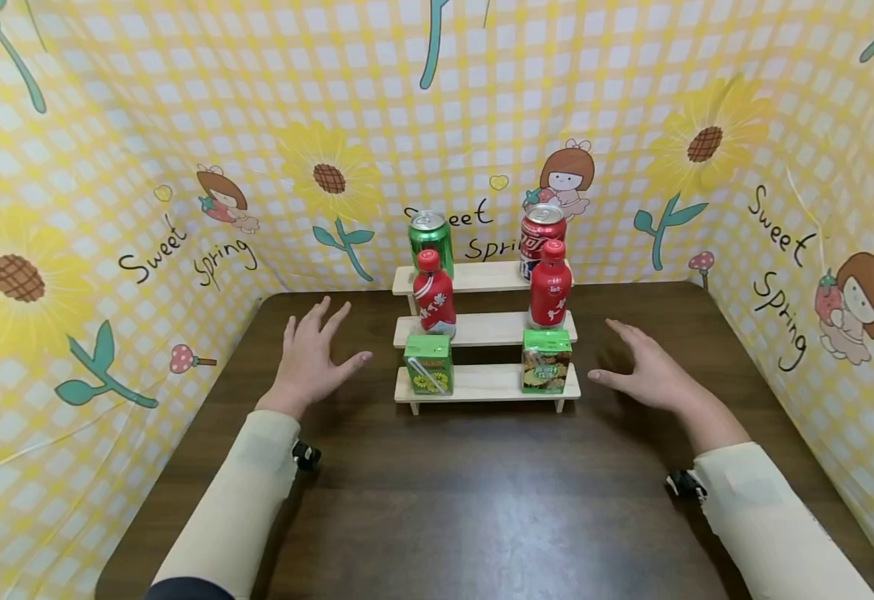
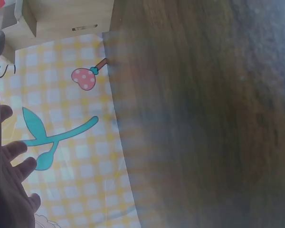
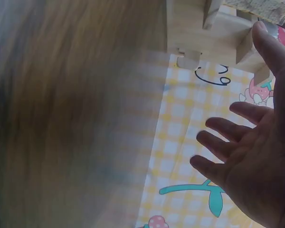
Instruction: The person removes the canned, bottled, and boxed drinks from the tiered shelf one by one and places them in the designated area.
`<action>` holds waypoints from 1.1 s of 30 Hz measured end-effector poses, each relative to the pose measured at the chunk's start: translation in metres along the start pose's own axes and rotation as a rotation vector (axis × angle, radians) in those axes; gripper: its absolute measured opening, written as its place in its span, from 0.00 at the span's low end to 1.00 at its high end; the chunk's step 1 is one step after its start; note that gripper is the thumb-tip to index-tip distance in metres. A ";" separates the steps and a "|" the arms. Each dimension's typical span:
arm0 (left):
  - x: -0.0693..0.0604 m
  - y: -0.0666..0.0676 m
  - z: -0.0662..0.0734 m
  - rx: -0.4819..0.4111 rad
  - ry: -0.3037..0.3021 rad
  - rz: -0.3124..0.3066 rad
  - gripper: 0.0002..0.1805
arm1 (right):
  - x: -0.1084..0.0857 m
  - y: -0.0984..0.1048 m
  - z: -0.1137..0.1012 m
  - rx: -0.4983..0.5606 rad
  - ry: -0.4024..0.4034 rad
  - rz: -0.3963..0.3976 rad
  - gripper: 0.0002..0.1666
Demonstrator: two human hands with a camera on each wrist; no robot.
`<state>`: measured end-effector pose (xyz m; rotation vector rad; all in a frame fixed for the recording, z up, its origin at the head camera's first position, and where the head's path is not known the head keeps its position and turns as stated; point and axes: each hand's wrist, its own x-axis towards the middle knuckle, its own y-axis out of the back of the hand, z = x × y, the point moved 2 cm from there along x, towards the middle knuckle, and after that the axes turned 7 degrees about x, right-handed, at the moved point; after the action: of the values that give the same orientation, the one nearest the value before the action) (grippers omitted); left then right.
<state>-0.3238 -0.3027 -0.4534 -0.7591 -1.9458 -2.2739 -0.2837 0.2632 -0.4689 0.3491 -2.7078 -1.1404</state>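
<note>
My left hand (image 1: 309, 362) is held out left of a three-step wooden rack (image 1: 487, 383), fingers spread and nothing in its grasp. On the other side of the rack my right hand (image 1: 650, 371) has its fingers extended, also holding nothing. On the bottom step stand a green juice box with a straw (image 1: 429, 367) and a green and brown drink carton (image 1: 546, 362). Two red bottles, one left (image 1: 434, 298) and one right (image 1: 549, 287), occupy the middle step. At the top are a green can (image 1: 430, 237) and a red can (image 1: 540, 233).
A dark wooden table (image 1: 466, 500) carries the rack near its back edge. Yellow checked cloth (image 1: 407, 108) with flowers and lettering walls the back and both sides. Dark wrist cameras (image 1: 306, 456) are strapped at the cream sleeves (image 1: 234, 492).
</note>
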 end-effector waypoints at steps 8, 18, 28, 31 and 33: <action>0.005 0.003 0.004 -0.033 0.020 0.007 0.48 | -0.001 -0.016 -0.003 0.170 -0.039 -0.043 0.50; 0.013 0.012 0.016 -0.071 -0.008 0.045 0.46 | 0.003 -0.031 -0.003 0.280 0.022 -0.061 0.37; 0.023 0.016 0.021 -0.146 -0.011 0.069 0.42 | 0.004 -0.047 0.000 0.353 0.003 -0.115 0.35; 0.029 0.019 0.025 -0.175 -0.022 0.084 0.40 | 0.004 -0.051 0.000 0.409 -0.015 -0.143 0.36; 0.032 0.022 0.030 -0.198 -0.028 0.091 0.39 | 0.004 -0.053 0.000 0.436 -0.016 -0.160 0.36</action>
<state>-0.3341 -0.2707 -0.4181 -0.8827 -1.6766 -2.4378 -0.2805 0.2267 -0.5067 0.6281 -2.9708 -0.5703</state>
